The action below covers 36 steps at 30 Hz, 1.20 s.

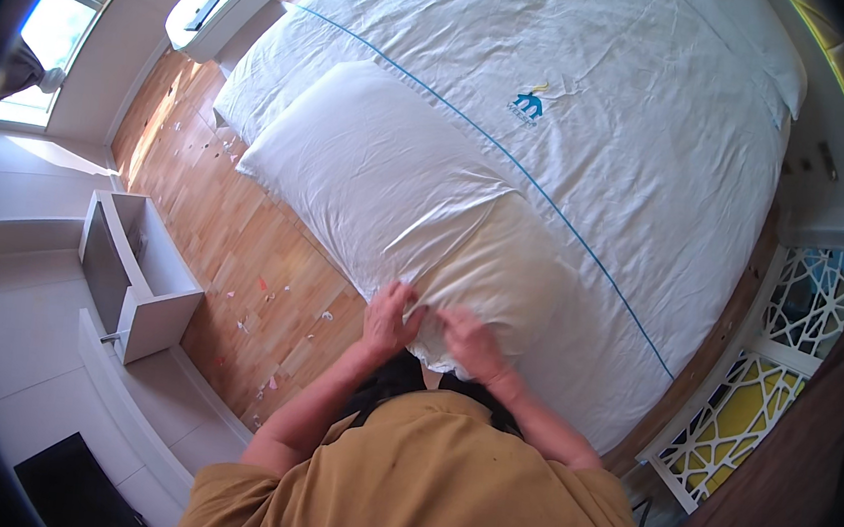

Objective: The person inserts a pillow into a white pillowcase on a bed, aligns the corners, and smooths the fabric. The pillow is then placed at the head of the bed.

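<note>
View from above of a person in a mustard-coloured shirt (443, 486) bent over the near edge of a bed. Both hands rest on the near end of a long white pillow (389, 180), which lies lengthwise along the bed's left margin, on top of the white duvet (616, 110).

The left hand (389, 319) has its fingers (401, 297) curled down and pressed into the pillow's end seam; it appears to bunch the cloth, though whether fabric is actually pinched between thumb and fingers cannot be told from this angle. The right hand (475, 346) sits just beside it, fingers bent and turned inward toward the left hand, likewise gathering the pillow's end; the two hands are close, with a small puckered fold of white cloth between them.

Away from the grip, the pillow stretches up and to the left, its far corner near the bed's side edge. To the right of the hands a thin blue stripe (548, 204) runs diagonally across the duvet, with a small blue emblem (529, 104) beyond it.

Left of the hands lies wooden flooring (233, 247) scattered with small scraps of litter; farther left stands an open white cabinet (135, 274). Beyond the pillow's far end is a white rounded table (226, 0) beside a window (62, 21). Right of the hands, past the bed's corner, stands a white lattice screen (786, 346).
</note>
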Available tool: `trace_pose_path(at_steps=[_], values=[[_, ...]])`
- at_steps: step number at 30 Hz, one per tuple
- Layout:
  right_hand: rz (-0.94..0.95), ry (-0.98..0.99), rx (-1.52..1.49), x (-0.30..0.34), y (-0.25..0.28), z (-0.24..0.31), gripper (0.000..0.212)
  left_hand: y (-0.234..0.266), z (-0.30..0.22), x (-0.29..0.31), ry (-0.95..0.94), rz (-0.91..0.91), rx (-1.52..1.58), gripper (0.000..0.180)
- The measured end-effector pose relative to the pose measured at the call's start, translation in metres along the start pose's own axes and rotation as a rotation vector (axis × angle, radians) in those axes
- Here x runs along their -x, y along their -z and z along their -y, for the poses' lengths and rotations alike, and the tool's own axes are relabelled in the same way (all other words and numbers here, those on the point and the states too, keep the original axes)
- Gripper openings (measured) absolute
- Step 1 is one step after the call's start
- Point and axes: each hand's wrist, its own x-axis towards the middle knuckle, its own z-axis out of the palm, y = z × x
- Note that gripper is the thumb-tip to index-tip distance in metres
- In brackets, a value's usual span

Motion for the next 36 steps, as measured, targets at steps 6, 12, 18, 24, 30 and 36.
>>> trace_pose_path(at_steps=[6, 12, 18, 24, 30, 36], values=[[-0.585, -0.241, 0.485, -0.059, 0.09, -0.101, 0.037, -0.027, -0.022, -0.089, -0.283, -0.156, -0.193, 0.037], [-0.157, -0.493, 0.364, -0.042, 0.0, -0.089, 0.068, -0.044, -0.011, -0.12, -0.286, -0.185, -0.38, 0.034], [-0.215, -0.298, 0.449, -0.025, -0.013, -0.05, 0.078, -0.04, -0.005, -0.131, -0.215, -0.091, -0.439, 0.025], [-0.309, -0.293, 0.619, -0.046, -0.021, -0.072, 0.061, -0.034, -0.052, -0.097, -0.454, -0.002, -0.209, 0.016], [-0.424, -0.378, 0.478, -0.051, -0.01, -0.089, 0.04, -0.037, -0.039, -0.065, -0.339, 0.115, -0.237, 0.011], [-0.343, -0.515, 0.385, -0.049, 0.016, -0.123, 0.031, -0.047, -0.025, -0.06, -0.234, 0.197, -0.255, 0.013]])
